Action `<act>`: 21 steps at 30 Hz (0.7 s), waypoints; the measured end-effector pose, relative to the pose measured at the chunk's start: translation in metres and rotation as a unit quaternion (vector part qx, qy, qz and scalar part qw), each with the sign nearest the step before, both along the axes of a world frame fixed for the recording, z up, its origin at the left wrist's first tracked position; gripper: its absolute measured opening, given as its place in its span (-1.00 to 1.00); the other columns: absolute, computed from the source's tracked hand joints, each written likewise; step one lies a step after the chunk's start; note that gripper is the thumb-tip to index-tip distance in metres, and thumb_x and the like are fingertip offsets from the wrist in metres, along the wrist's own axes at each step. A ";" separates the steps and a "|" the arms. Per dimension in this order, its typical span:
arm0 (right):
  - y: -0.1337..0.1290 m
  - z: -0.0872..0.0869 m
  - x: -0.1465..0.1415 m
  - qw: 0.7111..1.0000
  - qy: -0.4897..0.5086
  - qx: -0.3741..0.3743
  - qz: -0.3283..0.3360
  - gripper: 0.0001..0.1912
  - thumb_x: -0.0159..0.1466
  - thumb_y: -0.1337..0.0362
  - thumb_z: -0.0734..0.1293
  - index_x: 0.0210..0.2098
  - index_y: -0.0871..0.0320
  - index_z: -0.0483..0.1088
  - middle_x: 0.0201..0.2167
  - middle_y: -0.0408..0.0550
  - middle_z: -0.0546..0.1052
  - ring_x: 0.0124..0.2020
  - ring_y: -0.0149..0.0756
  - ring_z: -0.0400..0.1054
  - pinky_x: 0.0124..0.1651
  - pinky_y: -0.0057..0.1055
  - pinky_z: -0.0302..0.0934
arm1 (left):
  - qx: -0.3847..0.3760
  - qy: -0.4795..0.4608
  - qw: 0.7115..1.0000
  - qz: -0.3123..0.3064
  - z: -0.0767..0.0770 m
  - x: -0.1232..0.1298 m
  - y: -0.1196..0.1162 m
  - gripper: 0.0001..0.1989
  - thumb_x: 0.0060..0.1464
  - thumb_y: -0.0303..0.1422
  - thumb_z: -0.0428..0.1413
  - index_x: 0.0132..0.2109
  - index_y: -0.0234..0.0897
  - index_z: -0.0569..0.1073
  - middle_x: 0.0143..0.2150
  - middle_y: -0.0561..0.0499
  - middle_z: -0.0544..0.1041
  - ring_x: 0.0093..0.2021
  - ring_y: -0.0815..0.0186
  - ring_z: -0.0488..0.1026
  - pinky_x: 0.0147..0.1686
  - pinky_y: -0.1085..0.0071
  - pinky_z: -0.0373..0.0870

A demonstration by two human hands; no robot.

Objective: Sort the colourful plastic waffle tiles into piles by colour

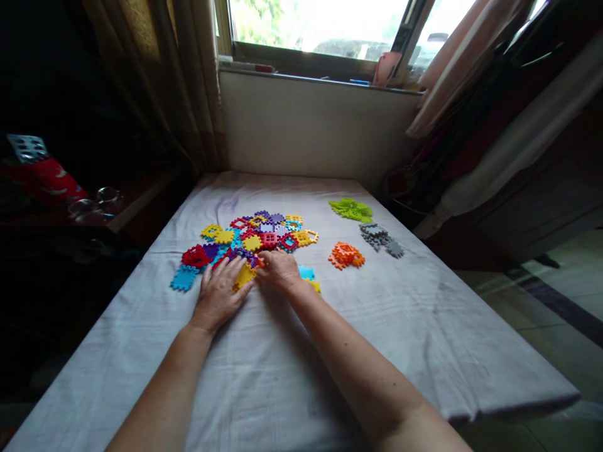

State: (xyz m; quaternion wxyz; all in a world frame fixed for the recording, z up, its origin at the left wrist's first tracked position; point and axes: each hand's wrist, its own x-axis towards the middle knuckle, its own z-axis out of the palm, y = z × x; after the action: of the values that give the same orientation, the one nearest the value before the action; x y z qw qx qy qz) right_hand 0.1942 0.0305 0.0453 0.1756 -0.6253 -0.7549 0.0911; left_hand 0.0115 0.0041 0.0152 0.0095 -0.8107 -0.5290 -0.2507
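My left hand rests fingers-spread on the multicoloured pile of square toothed plastic tiles on the white-clothed desk, right hand bunched at an orange plastic tile, can't tell if gripped; best press lightly, lift by one edge.

White glare is flooding the window — a soft shadow is falling on the worktop beneath the right hand, the far left is lying dark, and the right edge is blurring.

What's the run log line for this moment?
left hand: on mixed-color pile | right hand: touching same pile | right side: green pile, gray pile, orange pile
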 end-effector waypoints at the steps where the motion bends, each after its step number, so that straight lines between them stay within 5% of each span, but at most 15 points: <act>1: 0.001 -0.001 -0.003 1.000 0.014 -0.008 -0.010 -0.69 0.23 0.20 0.38 -0.03 -0.02 0.54 -0.14 -0.05 0.65 -0.11 -0.19 0.49 -0.02 -0.31 0.31 | -0.007 0.013 1.000 0.001 0.000 0.001 0.000 -0.52 0.20 -0.12 0.05 0.22 -0.11 0.40 0.30 -0.11 0.42 0.33 0.00 0.29 0.32 -0.15 0.04; 10: -0.010 0.000 0.018 0.994 0.102 -0.016 -0.047 -0.76 0.15 0.28 0.42 -0.16 0.02 0.55 -0.19 -0.10 0.65 -0.17 -0.22 0.50 -0.11 -0.35 0.32 | 0.000 0.038 0.995 0.093 0.015 -0.011 -0.013 -0.64 0.16 -0.15 0.08 0.05 -0.11 0.52 0.19 -0.15 0.52 0.17 -0.02 0.43 0.31 -0.30 -0.10; 15: -0.016 -0.004 0.082 0.983 0.137 0.052 -0.107 -0.84 0.20 0.25 0.37 -0.23 0.05 0.55 -0.22 -0.09 0.64 -0.21 -0.26 0.49 -0.08 -0.31 0.33 | -0.001 0.033 0.991 0.130 0.015 -0.013 -0.015 -0.67 0.16 -0.18 0.04 0.02 -0.12 0.50 0.16 -0.16 0.54 0.14 -0.02 0.44 0.29 -0.31 -0.05; 21: -0.014 -0.012 0.164 0.948 0.077 0.096 -0.294 -0.78 0.22 0.20 0.33 -0.23 0.09 0.58 -0.22 0.00 0.63 -0.18 -0.18 0.47 -0.08 -0.29 0.30 | -0.008 0.033 0.986 0.161 0.012 -0.019 -0.014 -0.64 0.16 -0.16 0.01 0.04 -0.15 0.47 0.10 -0.22 0.55 0.08 -0.04 0.45 0.27 -0.34 -0.06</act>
State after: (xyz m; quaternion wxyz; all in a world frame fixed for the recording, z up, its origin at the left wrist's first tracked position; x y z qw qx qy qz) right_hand 0.3579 0.0165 0.0331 0.3113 -0.7909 -0.5268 0.0103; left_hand -0.0072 -0.0099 0.0269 0.0610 -0.7228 -0.6541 -0.2145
